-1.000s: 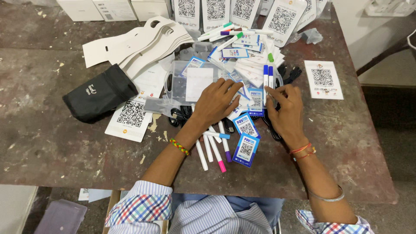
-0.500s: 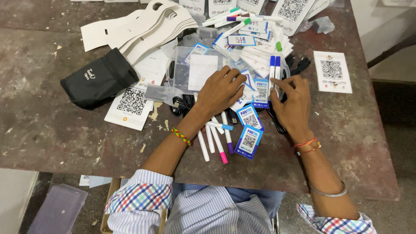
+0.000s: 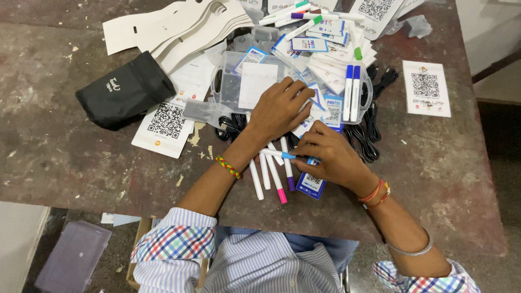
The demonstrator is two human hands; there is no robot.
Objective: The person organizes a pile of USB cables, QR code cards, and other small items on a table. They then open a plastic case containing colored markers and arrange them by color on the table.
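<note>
A worn, stained table (image 3: 70, 152) is being taken up across most of the view, its far half being covered by a heap of stationery. At the far left, a stack of white cut cardboard shapes (image 3: 163, 27) is being left fanned out, and just near it a black pouch (image 3: 126, 89) is lying beside a white code sheet (image 3: 165, 127). In the middle, a clear plastic box (image 3: 244, 81) is being crowded by small blue-and-white cards (image 3: 320, 43). A second code card (image 3: 426, 87) is lying well apart at the far right, with black cables (image 3: 369, 135) between it and the hands.

The left hand (image 3: 282, 108) is being pressed palm down, fingers loosely spread, on the cards just right of the box; nothing is seen being gripped by it. The right hand (image 3: 331, 157) is being held narrow, its fingertips pinched on a white marker with a blue cap (image 3: 279, 154), which is lying crosswise over a near row of white markers (image 3: 268, 179) with pink and purple caps. Two blue-capped markers (image 3: 351, 92) are lying upright just beyond.
</note>
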